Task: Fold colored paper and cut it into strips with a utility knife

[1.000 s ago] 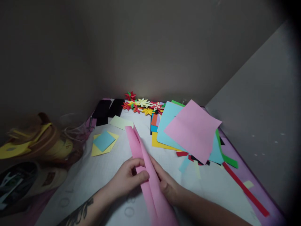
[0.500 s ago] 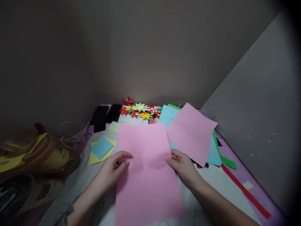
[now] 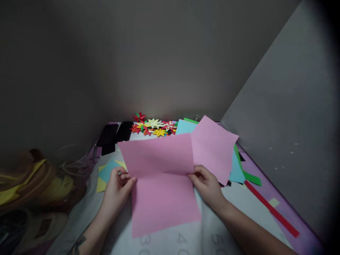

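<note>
A large pink sheet [image 3: 164,198] is held up above the white, number-marked table surface [image 3: 164,246], bent across its middle at hand height. My left hand [image 3: 119,187] pinches its left edge, thumb on the front and fingers behind. At the right edge, my right hand [image 3: 208,186] grips the sheet the same way. Behind and to the right, a second pink sheet [image 3: 212,148] lies over blue sheets [image 3: 236,168] and green ones. Close to my left hand, a blue square [image 3: 108,170] rests on a yellow square [image 3: 101,185].
Folded paper stars [image 3: 153,124] are grouped at the back. Dark flat devices [image 3: 108,134] lie at the back left, near scissors [image 3: 95,154]. A brown and yellow bag-like object [image 3: 34,177] stands at the left. A red strip [image 3: 272,209] lies at the right, by the wall [image 3: 292,141].
The pink sheet has turned and now bends across its middle, its lower edge higher. My left hand has moved left and now grips the left edge. The view has shifted slightly.
</note>
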`<state>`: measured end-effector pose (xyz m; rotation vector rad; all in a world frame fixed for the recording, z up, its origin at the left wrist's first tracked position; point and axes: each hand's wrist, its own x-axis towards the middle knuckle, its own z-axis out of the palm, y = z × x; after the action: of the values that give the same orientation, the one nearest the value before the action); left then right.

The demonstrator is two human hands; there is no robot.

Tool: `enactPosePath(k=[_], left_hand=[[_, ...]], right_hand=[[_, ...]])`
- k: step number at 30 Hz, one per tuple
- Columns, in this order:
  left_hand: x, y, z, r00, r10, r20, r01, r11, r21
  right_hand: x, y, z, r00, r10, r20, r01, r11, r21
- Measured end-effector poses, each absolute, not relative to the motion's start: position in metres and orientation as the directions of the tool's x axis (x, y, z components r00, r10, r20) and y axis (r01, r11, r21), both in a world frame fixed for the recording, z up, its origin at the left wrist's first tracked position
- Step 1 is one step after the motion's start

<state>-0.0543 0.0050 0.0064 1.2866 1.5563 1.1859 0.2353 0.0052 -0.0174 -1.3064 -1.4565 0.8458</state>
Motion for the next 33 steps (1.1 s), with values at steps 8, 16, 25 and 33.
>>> enactPosePath(k=[8, 16, 25, 33], left_hand=[[-0.059, -0.003, 0.015, -0.066, 0.997, 0.034, 0.249, -0.016, 0.968], [-0.052, -0.007, 0.026, -0.123, 0.989, -0.078, 0.24, 0.106, 0.965], [-0.06, 0.005, -0.001, -0.12, 0.979, -0.163, 0.398, 0.198, 0.896], [-0.069, 0.013, -0.01, -0.141, 0.946, -0.292, 0.135, 0.311, 0.941]], right_hand=[[0.242, -0.001, -0.018, -0.019, 0.977, 0.212, 0.112, 0.213, -0.971], [0.237, -0.007, -0.001, 0.043, 0.999, -0.032, -0.037, -0.03, -0.999], [0.231, 0.011, -0.025, 0.035, 0.992, -0.122, 0.068, -0.124, -0.99], [0.244, 0.014, -0.03, -0.438, 0.837, 0.328, 0.497, 0.529, -0.688]])
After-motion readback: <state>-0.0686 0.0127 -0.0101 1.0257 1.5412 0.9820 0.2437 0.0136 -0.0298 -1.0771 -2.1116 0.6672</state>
